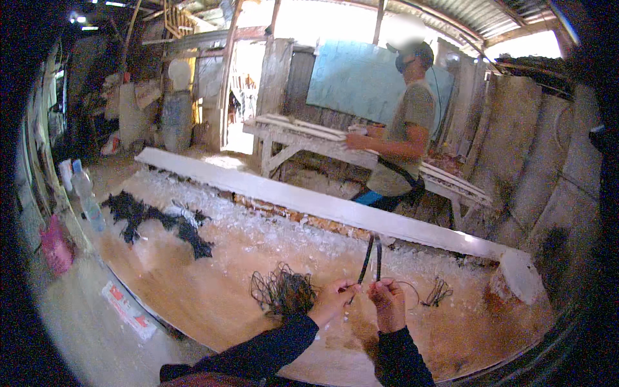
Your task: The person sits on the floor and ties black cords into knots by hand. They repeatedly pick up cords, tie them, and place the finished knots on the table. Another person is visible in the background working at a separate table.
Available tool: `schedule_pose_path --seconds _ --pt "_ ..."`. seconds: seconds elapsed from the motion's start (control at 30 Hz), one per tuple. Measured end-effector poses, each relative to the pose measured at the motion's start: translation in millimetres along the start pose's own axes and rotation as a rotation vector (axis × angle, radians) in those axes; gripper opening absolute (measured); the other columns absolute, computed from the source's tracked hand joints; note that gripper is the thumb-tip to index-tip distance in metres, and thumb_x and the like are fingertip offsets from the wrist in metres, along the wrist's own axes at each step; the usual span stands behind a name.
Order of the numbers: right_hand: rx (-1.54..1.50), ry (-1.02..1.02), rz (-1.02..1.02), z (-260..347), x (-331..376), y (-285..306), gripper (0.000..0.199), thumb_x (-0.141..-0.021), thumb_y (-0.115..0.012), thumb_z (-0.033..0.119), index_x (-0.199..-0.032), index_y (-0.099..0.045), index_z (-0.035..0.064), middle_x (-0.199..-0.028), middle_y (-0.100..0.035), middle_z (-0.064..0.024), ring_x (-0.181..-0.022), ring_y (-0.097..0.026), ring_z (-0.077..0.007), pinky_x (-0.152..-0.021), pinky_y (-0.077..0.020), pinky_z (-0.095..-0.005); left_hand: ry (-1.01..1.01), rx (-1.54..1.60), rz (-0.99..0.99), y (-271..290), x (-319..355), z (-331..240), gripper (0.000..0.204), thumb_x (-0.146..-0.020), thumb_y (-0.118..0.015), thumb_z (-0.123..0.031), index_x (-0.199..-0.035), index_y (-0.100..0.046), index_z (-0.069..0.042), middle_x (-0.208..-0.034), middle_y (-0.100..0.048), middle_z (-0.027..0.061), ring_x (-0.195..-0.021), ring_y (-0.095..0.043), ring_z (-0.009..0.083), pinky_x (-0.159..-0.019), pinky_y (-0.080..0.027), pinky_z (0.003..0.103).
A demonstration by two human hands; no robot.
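Observation:
My left hand [334, 301] is closed, pinching the lower end of one dark, narrow strip [365, 263]. Beside it, my right hand [388, 302] has its fingers closed on a second dark length [378, 259]. Both lengths stand up from my fingers and come close together at the top, by the white bar; whether they are one looped piece I cannot tell. A tangled bundle of thin dark wire [282, 289] lies just left of my left hand. To the right of my right hand is a smaller wire coil [437, 293].
A long white bar [277, 191] runs along the far side of the brown, white-crusted work surface [245, 335]. Black scraps [187, 233] lie on the left, near a clear bottle [85, 190]. Beyond, a person [416, 116] stands at a white bench [293, 132].

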State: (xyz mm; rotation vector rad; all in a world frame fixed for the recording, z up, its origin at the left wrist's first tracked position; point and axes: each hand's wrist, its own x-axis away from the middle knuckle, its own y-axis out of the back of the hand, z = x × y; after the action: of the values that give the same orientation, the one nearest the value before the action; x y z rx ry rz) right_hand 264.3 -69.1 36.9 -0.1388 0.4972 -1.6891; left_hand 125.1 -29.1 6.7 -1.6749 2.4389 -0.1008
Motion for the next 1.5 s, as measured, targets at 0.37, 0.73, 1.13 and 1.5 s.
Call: schedule_pose_path --seconds 0.37,0.73,1.13,1.5 --pt "0.248 0.055 -0.037 -24.4 11.1 -11.5 0.007 -0.078 -0.059 0.009 -0.077 -0.053 0.007 -0.068 -0.052 0.0002 -0.062 -0.048 -0.0094 -0.06 -0.0383 -0.022 -0.067 0.093 -0.035 5.8 6.5 -4.4 0.016 -0.083 -0.056 -0.015 -0.092 -0.058 -0.001 -0.077 -0.058 0.002 -0.066 -0.056 0.0082 -0.051 -0.048 0.021" --pt "0.186 -0.097 -0.07 -21.8 14.2 -17.8 0.006 -0.075 -0.057 0.004 -0.079 -0.053 0.0049 -0.076 -0.057 -0.0039 -0.071 -0.054 -0.0152 -0.068 -0.0449 -0.0266 -0.167 -0.076 -0.063 2.7 4.5 5.3 0.018 -0.081 -0.058 -0.012 -0.091 -0.059 0.003 -0.076 -0.06 0.0059 -0.065 -0.059 0.0118 -0.052 -0.05 0.023" --pt "0.416 0.038 -0.096 -28.2 5.9 -2.2 0.004 -0.075 -0.061 0.004 -0.073 -0.058 0.0023 -0.068 -0.058 -0.0026 -0.066 -0.054 -0.0107 -0.065 -0.0429 -0.0225 -0.063 0.041 -0.047 0.8 5.1 5.1 0.023 -0.081 -0.059 -0.015 -0.093 -0.059 0.005 -0.078 -0.062 0.0083 -0.065 -0.06 0.0116 -0.054 -0.051 0.023" --pt "0.559 0.15 -0.055 -31.0 10.5 -4.0 0.009 -0.07 -0.063 0.003 -0.077 -0.057 0.0033 -0.072 -0.059 -0.0041 -0.067 -0.054 -0.013 -0.065 -0.0434 -0.0249 -0.098 0.052 -0.062 3.1 8.4 -5.7 0.019 -0.082 -0.057 -0.014 -0.09 -0.06 0.003 -0.075 -0.062 0.0072 -0.064 -0.06 0.0115 -0.055 -0.05 0.023"
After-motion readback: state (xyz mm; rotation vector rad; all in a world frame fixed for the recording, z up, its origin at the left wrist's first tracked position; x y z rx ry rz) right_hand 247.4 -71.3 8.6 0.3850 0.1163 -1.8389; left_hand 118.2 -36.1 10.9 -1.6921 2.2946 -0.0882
